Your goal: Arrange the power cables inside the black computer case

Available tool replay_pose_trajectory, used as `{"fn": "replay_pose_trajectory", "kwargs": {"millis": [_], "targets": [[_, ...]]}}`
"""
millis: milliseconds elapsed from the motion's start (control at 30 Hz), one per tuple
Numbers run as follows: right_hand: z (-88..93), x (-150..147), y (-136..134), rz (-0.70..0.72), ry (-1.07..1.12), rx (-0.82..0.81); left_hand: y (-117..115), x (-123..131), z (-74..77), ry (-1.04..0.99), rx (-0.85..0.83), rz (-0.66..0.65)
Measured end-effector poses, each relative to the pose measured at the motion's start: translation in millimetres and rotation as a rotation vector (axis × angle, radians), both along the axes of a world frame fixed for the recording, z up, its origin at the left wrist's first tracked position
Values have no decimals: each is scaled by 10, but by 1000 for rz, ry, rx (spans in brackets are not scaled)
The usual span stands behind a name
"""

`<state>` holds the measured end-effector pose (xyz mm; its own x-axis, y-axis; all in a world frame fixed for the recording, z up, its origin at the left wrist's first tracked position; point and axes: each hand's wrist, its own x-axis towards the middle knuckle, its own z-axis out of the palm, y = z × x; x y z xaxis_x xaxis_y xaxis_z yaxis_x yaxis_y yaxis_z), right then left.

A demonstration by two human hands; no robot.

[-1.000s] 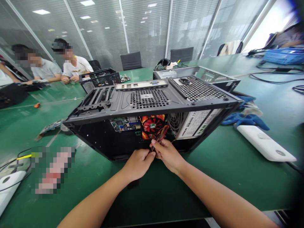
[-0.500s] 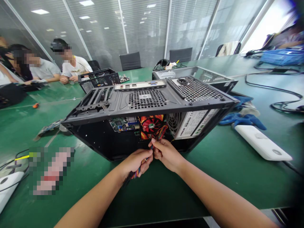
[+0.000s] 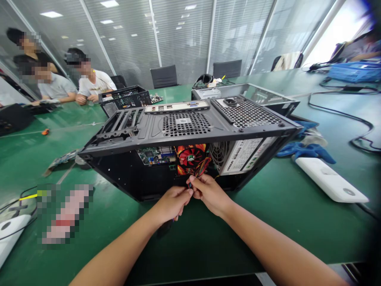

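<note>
A black computer case (image 3: 184, 133) lies on the green table with its open side facing me and its vented rear panel on top. Inside, a red cooling fan (image 3: 190, 157) sits on the motherboard (image 3: 154, 155), left of the labelled power supply (image 3: 247, 155). A bundle of coloured cables (image 3: 203, 167) runs out of the case to my fingers. My left hand (image 3: 175, 202) is closed around the bundle just outside the opening. Touching it, my right hand (image 3: 208, 192) pinches the same cables nearer the fan. The fingers cover most of the gripped part.
Blue gloves (image 3: 306, 149) and a white power bank (image 3: 331, 180) lie to the right. Behind stand another black case (image 3: 123, 99) and a grey case (image 3: 253, 93). A blue basket (image 3: 355, 71) is far right. Several people sit or stand at the far left.
My left hand has turned over slightly, so less of the cable bundle shows below it. My right hand keeps its pinch. At the far left, a person in black now appears more upright.
</note>
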<state>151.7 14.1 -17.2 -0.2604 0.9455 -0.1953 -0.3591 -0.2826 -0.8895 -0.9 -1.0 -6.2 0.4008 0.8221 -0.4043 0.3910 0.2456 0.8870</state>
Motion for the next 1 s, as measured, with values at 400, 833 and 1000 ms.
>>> {"fn": "replay_pose_trajectory", "kwargs": {"millis": [400,833,1000], "targets": [[-28,1,7,22,13,-24,29,11,32,-275,-179,-70],[-52,-13,15,9,18,1,0,19,59,-48,-40,-29],[-61,-20,11,-15,-30,15,-76,73,148,208,195,32]]}}
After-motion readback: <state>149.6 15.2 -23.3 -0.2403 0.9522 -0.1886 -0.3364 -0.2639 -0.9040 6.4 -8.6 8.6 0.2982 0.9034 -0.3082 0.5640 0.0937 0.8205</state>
